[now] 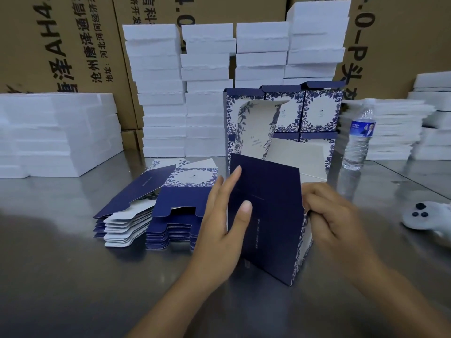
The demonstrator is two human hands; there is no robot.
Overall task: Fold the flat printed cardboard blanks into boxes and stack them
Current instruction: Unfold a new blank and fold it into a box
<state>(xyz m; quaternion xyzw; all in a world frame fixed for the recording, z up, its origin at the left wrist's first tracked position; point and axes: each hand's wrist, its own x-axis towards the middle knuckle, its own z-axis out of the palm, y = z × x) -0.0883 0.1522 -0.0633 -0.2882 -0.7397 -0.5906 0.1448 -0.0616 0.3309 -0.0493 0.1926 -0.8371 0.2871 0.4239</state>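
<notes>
Just right of the pile of flat blanks (156,211), on the steel table (73,276), stands the half-formed box (268,215). Its plain navy panel faces the person and a floral-printed side is turned away from the pile. The left hand (219,230) lies flat against that navy panel, fingers straight, pressing rather than gripping. The right hand (334,215) has its fingers curled at the box's far edge, pinching the card there (which flap it has, I cannot tell).

The step looks like squaring the sleeve before closing an end. To do it well, the flat palm should steady the panel while the pinching fingers bend along the scored crease, not across it. The card looks thin and matte and would likely keep any stray kink.

Blanks in the pile are die-cut with notched tabs, navy on one face and pale on the other. Behind and to the right of the pile, finished boxes (319,111) stand stacked as crisp-cornered cubes. Directly behind it rise white foam slabs (161,93) with rough edges.
</notes>
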